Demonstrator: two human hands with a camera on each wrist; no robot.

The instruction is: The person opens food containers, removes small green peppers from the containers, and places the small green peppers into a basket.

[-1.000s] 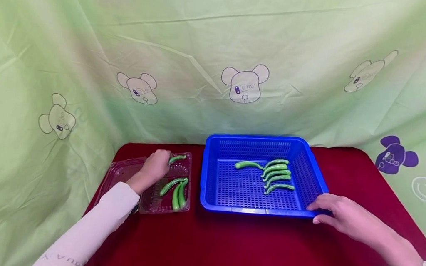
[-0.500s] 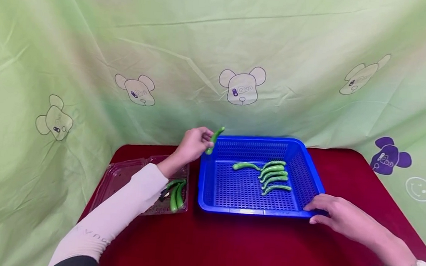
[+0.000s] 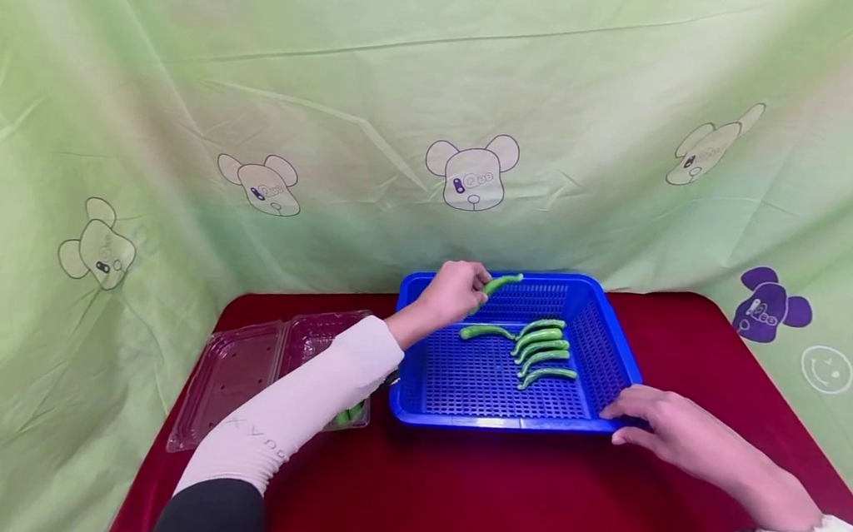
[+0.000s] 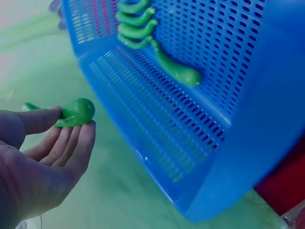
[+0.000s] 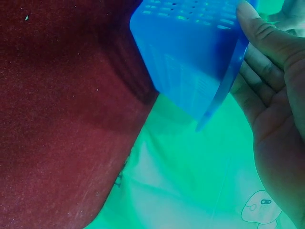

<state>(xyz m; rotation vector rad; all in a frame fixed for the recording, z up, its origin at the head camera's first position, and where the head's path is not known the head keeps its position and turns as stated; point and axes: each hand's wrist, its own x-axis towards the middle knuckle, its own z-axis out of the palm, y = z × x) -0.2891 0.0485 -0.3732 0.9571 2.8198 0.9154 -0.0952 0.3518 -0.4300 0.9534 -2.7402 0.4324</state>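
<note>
My left hand (image 3: 450, 291) pinches a curved green vegetable (image 3: 503, 284) between thumb and fingertips, over the back left part of the blue basket (image 3: 489, 423). In the left wrist view this held vegetable (image 4: 82, 112) is smooth, with a round thick end and a narrow tail. Several like it lie in a row (image 3: 542, 355) on the basket floor, with a single one (image 3: 483, 332) to their left. My right hand (image 3: 673, 423) grips the basket's front right corner, thumb and fingers on either side of the rim. Behind my left hand, part of the held vegetable is hidden.
An opened clear plastic box (image 3: 238, 372) lies left of the basket, its right half mostly covered by my left sleeve. Green vegetables (image 3: 349, 415) show at its front corner. A dark red cloth (image 3: 498, 497) covers the table, and a green curtain (image 3: 382, 70) hangs behind.
My left hand has picked the green vegetable from the clear box and carried it right, over the basket. My right hand keeps its grip on the corner. The head view has shifted slightly.
</note>
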